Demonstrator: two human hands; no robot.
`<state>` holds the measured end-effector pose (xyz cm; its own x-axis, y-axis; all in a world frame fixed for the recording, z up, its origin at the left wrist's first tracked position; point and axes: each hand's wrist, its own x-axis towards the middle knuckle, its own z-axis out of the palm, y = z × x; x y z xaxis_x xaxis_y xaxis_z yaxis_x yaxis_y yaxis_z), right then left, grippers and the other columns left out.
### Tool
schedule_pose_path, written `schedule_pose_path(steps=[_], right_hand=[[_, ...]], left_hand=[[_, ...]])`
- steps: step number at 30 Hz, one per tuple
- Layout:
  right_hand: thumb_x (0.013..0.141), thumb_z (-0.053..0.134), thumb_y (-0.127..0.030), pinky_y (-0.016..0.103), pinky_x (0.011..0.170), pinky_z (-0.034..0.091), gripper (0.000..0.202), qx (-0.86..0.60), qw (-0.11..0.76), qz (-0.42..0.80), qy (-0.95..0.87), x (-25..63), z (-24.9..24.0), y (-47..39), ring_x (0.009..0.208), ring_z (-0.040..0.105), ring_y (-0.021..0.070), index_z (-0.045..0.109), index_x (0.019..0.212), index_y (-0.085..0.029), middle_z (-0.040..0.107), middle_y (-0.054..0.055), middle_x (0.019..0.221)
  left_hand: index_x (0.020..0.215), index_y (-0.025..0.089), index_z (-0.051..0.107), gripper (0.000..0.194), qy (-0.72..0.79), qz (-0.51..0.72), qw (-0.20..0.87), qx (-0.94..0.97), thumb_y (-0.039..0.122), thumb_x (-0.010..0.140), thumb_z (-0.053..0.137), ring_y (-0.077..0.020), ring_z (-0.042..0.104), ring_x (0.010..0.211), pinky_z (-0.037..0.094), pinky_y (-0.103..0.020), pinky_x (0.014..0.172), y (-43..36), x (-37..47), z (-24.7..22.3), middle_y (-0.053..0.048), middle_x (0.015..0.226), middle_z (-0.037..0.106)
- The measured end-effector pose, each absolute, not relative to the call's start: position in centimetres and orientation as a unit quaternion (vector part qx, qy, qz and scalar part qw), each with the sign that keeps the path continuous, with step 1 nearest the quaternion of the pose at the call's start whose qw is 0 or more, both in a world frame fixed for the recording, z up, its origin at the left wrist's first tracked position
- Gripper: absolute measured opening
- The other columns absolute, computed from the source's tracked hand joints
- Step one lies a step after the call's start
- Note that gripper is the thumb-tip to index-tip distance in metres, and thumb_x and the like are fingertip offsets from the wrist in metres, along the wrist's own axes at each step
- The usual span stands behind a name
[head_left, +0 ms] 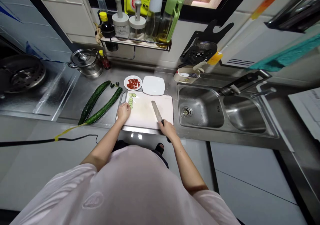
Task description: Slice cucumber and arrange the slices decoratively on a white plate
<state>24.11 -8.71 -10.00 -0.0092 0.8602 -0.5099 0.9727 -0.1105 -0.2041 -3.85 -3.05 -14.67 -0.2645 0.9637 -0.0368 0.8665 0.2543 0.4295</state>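
My right hand (168,130) is wrapped round the black handle of a kitchen knife (157,111). Its blade points up and left over the white cutting board (145,116). At the board's left side, my left hand (124,111) is closed, fingertips bent together at the near end of a short row of cucumber slices (130,101). What lies under those fingertips is partly hidden. Two whole cucumbers (96,99) lie on the steel counter left of the board, with small dark cut ends (115,84) beyond them.
Behind the board stand a plate of chopped red pieces (133,83) and a white square plate (153,85). A double sink (201,106) is on the right. Left are a lidded steel pot (86,63) and a stove (22,73). A rack (140,44) holds bottles and jars.
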Motion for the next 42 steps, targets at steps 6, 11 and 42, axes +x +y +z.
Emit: schedule_pose_path(steps=[6,11,42], right_hand=[[0.097,0.027,-0.052,0.028,0.076,0.040,0.047,0.693,0.108,-0.276,0.657,24.3,-9.9,-8.6,0.100,0.061,0.0241,0.056,0.112,-0.018,0.066,0.013,0.107],[0.097,0.026,-0.051,0.029,0.076,0.040,0.047,0.693,0.103,-0.278,0.657,24.3,-10.1,-8.6,0.099,0.061,0.0241,0.056,0.112,-0.018,0.066,0.013,0.105],[0.097,0.025,-0.051,0.029,0.076,0.039,0.047,0.692,0.091,-0.275,0.661,24.8,-11.2,-8.5,0.099,0.061,0.0238,0.056,0.110,-0.018,0.066,0.014,0.107]], left_hand=[[0.092,0.023,0.063,0.016,0.783,0.166,0.152,0.580,0.027,0.084,0.050,-0.0218,0.057,0.093,0.043,-0.030,0.079,-2.6,-3.8,-14.3,-0.007,0.095,0.064],[0.105,0.022,0.063,0.025,0.774,0.184,0.155,0.586,0.028,0.086,0.048,-0.0214,0.056,0.097,0.042,-0.030,0.086,-0.6,-3.6,-13.5,-0.007,0.097,0.063],[0.101,0.021,0.060,0.018,0.744,0.163,0.158,0.629,0.024,0.086,0.049,-0.0248,0.056,0.101,0.039,-0.033,0.084,5.5,-2.3,-13.2,-0.010,0.106,0.063]])
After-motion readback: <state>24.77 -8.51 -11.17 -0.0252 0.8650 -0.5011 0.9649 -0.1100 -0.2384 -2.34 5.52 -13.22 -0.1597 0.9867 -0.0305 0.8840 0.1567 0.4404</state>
